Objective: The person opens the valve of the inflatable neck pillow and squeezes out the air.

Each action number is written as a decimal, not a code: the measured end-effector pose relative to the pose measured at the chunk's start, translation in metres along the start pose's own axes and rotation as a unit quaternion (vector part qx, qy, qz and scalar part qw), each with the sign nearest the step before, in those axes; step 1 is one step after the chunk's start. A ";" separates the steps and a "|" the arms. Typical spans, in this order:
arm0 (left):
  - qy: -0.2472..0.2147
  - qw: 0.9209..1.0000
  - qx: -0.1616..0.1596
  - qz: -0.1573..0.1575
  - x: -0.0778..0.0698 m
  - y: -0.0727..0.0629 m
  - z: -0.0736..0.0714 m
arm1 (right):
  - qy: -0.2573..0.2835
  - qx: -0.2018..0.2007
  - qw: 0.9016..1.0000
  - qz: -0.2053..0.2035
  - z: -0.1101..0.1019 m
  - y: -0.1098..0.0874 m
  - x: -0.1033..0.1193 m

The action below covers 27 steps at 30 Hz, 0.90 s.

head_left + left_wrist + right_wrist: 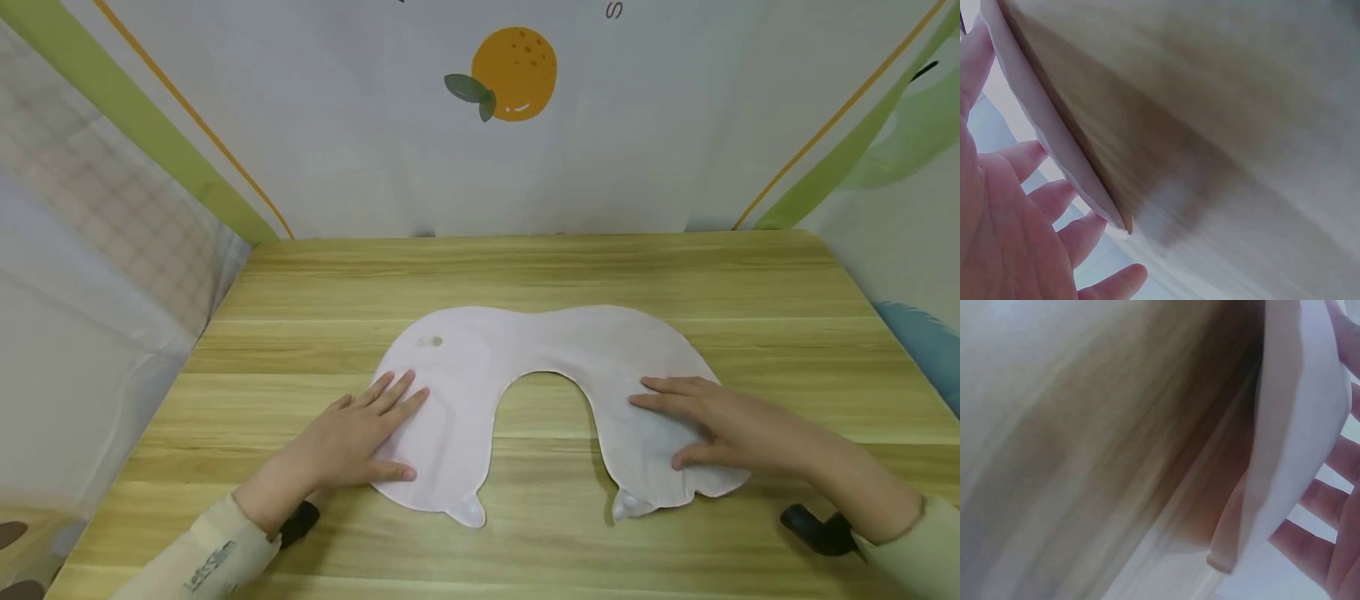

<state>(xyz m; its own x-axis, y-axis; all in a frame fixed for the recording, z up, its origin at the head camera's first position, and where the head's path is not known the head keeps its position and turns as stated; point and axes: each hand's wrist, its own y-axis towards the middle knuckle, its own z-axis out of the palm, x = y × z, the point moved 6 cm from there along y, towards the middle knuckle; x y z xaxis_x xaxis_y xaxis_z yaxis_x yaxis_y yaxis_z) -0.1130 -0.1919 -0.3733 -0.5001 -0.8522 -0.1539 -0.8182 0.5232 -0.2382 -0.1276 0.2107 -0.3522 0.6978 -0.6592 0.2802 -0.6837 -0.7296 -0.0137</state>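
A pale pinkish-white, flat U-shaped neck pillow [551, 337] lies on the wooden table with its opening toward the person. Small tabs [468, 510] stick out at its two ends, and a small greyish mark [437, 341] shows on its left lobe. My left hand [358, 435] rests on the outer side of the left lobe, fingers spread. On the right lobe, my right hand [731, 427] lies with fingers extended and thumb apart. Both wrist views show the pillow's edge [1063, 137] up close, with fingertips right at it; in the right one the edge [1297, 425] stands above the tabletop.
The wooden table [547, 550] extends around the pillow on all sides. Behind it hangs a white curtain [360, 133] printed with an orange fruit. Dark curved pieces [817, 531] sit by each wrist.
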 end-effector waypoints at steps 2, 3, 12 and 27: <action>0.000 1.000 0.002 -0.001 0.001 0.002 -0.001 | 0.006 0.003 1.000 0.003 -0.001 0.002 -0.001; 0.000 1.000 0.003 -0.002 0.002 0.003 -0.001 | 0.009 0.006 1.000 0.005 -0.001 0.003 -0.002; 0.004 1.000 0.013 0.002 0.007 0.013 -0.006 | 0.040 0.020 0.999 0.018 -0.004 0.013 -0.010; -0.013 0.999 0.030 -0.009 0.024 0.034 -0.010 | 0.115 0.046 0.991 0.050 -0.009 0.032 -0.023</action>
<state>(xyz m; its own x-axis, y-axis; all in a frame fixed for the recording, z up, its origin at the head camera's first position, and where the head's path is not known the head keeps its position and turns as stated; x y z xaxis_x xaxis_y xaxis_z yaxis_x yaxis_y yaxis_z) -0.1560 -0.1950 -0.3753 -0.4774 -0.8612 -0.1745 -0.8078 0.5083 -0.2986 -0.1680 0.2039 -0.3509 0.5528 -0.6778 0.4848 -0.7175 -0.6830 -0.1369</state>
